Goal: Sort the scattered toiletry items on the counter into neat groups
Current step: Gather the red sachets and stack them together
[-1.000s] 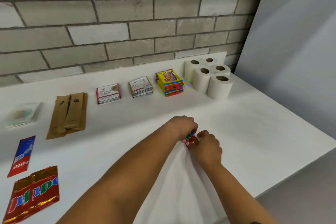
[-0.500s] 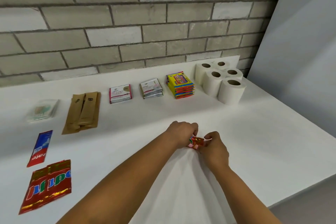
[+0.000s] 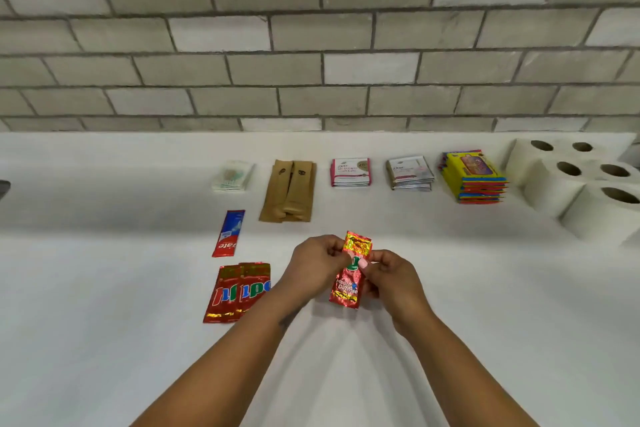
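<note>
Along the brick wall, the white desk (image 3: 104, 357) already carried tidy groups: toilet rolls (image 3: 568, 184), stacked sachets (image 3: 472, 177), brown sleeves (image 3: 289, 191). Both hands, left (image 3: 317, 267) and right (image 3: 393, 279), pinched one red foil sachet (image 3: 348, 284) above the desk; it probably belonged with the matching red pair (image 3: 230, 295) nearby.

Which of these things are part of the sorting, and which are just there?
Part of the sorting:
red sachet, pinched by left hand and right hand
matching red sachets
toothpaste sachet

Just there:
brick wall
</note>
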